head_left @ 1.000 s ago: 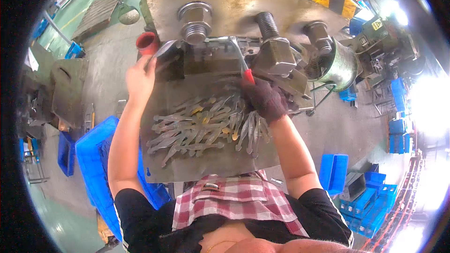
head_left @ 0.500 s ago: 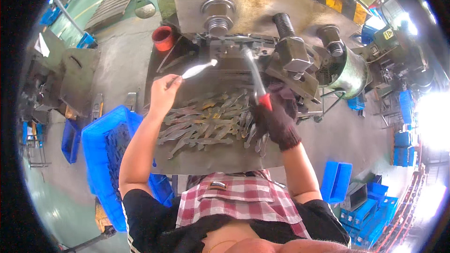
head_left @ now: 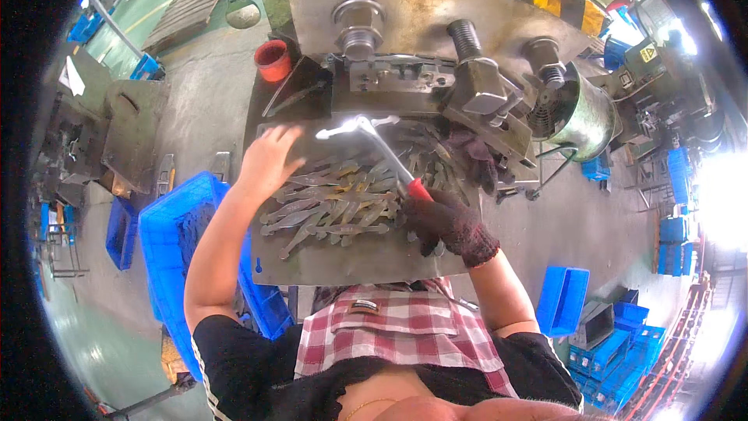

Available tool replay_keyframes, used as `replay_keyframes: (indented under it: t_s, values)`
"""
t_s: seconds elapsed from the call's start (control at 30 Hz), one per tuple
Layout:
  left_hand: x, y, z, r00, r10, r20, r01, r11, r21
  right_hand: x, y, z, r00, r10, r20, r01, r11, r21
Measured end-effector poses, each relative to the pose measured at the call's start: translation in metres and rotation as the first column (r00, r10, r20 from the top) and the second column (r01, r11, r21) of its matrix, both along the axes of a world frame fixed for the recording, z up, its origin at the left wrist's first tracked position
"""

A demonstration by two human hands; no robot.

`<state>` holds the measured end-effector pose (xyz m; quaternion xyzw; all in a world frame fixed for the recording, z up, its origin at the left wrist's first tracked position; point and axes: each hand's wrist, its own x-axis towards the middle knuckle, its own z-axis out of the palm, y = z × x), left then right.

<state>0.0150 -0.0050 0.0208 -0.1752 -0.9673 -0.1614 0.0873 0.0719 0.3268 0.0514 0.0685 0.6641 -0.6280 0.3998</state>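
Observation:
In my gloved right hand (head_left: 448,222) is a pair of long slim metal tongs (head_left: 387,157) with a red grip. A flat, shiny, spanner-shaped metal piece (head_left: 343,131) is at the tongs' tip, over the far side of the metal table (head_left: 358,269). My bare left hand (head_left: 269,162) hangs empty just left of that piece, fingers apart and slightly blurred. Many similar flat metal blanks (head_left: 335,206) lie heaped on the table below both hands. Beyond them sits the press die (head_left: 401,76).
Large bolts (head_left: 360,27) jut from the press above the die. A red cup (head_left: 272,61) stands at the table's far left. A dark glove (head_left: 477,157) lies on the right. A blue crate (head_left: 167,253) of dark parts stands left; a green motor (head_left: 580,117) is at right.
My left hand has let go of the metal piece it held and opened. The tongs have come back from the die, toward me and left, and a piece is now at their tip.

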Motion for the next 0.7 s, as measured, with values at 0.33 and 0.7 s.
replay_keyframes:
  t_s: [0.33,0.7]
  values:
    - [-0.001,-0.016,-0.030,0.927,0.048,0.373,-0.026,0.998,-0.063,-0.002,-0.003,-0.002,0.981,-0.095,-0.172,0.105,0.993,0.048]
    - [-0.074,0.018,0.023,1.000,-0.023,-0.013,0.024,0.995,0.097,0.000,0.027,-0.001,0.917,-0.322,-0.234,0.335,0.942,0.014]
